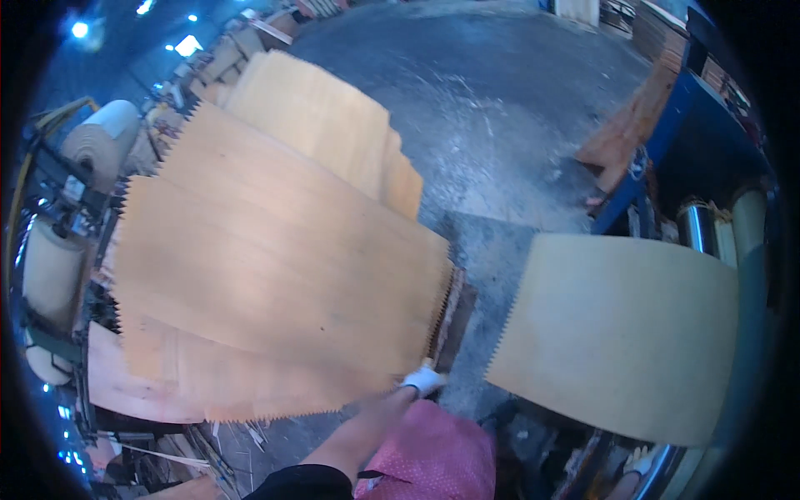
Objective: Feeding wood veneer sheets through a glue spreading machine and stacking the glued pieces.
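Observation:
My left hand (424, 381), in a white glove, is closed on the near right corner of a large wood veneer sheet (283, 242). This tan sheet has toothed ends and lies on top of a pile of similar sheets. My right hand (640, 461), also gloved, shows partly at the lower right, beside a shiny roller and under the near edge of another veneer sheet (617, 333). Its fingers are too small and partly hidden to read. That second sheet, paler, bends over the rollers on the right, its toothed end facing the pile.
A blue machine frame (658, 158) with a metal roller (697, 227) stands at the right. Large pale rolls (54, 271) sit at the far left. Grey concrete floor (475, 108) runs between pile and machine. Wood scraps (212, 467) lie at the lower left.

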Available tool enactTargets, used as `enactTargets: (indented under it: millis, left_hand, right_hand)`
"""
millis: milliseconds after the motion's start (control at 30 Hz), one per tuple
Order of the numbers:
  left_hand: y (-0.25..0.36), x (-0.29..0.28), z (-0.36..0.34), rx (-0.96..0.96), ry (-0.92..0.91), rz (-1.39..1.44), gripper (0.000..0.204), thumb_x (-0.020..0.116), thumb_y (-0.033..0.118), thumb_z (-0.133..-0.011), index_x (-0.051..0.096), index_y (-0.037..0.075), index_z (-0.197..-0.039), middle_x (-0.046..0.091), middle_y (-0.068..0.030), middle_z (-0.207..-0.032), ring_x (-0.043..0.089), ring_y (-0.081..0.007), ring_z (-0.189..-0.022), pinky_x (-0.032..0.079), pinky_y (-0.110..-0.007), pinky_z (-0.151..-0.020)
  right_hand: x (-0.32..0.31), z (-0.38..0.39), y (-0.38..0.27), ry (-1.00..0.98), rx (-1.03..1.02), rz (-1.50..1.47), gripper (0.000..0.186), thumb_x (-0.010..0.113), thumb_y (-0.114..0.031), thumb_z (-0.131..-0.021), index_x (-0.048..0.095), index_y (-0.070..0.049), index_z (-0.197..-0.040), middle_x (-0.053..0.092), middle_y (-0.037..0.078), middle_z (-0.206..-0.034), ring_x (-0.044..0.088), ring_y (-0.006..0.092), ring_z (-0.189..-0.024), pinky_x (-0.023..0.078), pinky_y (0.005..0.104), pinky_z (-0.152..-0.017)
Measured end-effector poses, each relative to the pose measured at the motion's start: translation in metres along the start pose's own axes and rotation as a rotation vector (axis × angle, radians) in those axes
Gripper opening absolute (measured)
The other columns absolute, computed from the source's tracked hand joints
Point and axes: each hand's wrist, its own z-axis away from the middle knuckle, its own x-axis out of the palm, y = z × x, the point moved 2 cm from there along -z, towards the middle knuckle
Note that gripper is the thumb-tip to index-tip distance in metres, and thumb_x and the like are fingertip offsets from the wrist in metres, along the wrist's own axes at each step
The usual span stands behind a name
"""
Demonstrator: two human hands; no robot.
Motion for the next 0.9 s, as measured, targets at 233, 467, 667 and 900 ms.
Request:
enactTargets:
  millis: [233,467,667,900]
  left_hand:
    - [0.129,0.080,0.032,0.352,-0.170,-0.318,0.072,0.062,0.050,-0.077,0.051,0.003,-0.131,0.059,-0.0249,-0.126,0.058,-0.0412,-0.115,0.047,-0.046,-0.097]
    - [0.167,0.062,0.069,0.554,0.019,-0.506,0.085,0.065,0.039,-0.076,0.028,0.013,-0.148,0.047,-0.0204,-0.139,0.057,-0.0378,-0.115,0.047,-0.046,-0.096]
    - [0.089,-0.081,0.027,0.402,0.601,-0.045,0.030,0.054,0.031,-0.087,0.066,0.016,-0.110,0.069,-0.0176,-0.098,0.067,-0.0362,-0.091,0.052,-0.049,-0.078]
    - [-0.111,-0.402,0.179,0.202,1.249,-0.314,0.055,0.071,0.047,-0.074,0.067,0.011,-0.115,0.071,-0.0129,-0.094,0.068,-0.0296,-0.083,0.054,-0.041,-0.075]
  right_hand:
    - [0.103,0.080,0.062,-0.248,0.012,-0.122,0.051,0.060,-0.041,-0.091,0.055,-0.007,-0.129,0.061,0.012,-0.122,0.059,0.0268,-0.103,0.050,0.0389,-0.088]
    - [0.329,0.238,0.019,-0.650,-0.808,0.359,0.030,0.063,-0.026,-0.087,0.065,-0.001,-0.103,0.067,0.015,-0.102,0.060,0.0258,-0.084,0.050,0.0404,-0.077]
    - [0.512,0.507,-0.015,-1.249,-1.064,1.140,0.031,0.067,-0.019,-0.084,0.062,0.005,-0.103,0.064,0.013,-0.092,0.063,0.0216,-0.081,0.051,0.0342,-0.075]
    - [0.468,0.526,0.017,-1.503,0.049,0.239,0.047,0.060,-0.024,-0.093,0.050,-0.004,-0.134,0.066,0.012,-0.116,0.067,0.0215,-0.093,0.052,0.0281,-0.077]
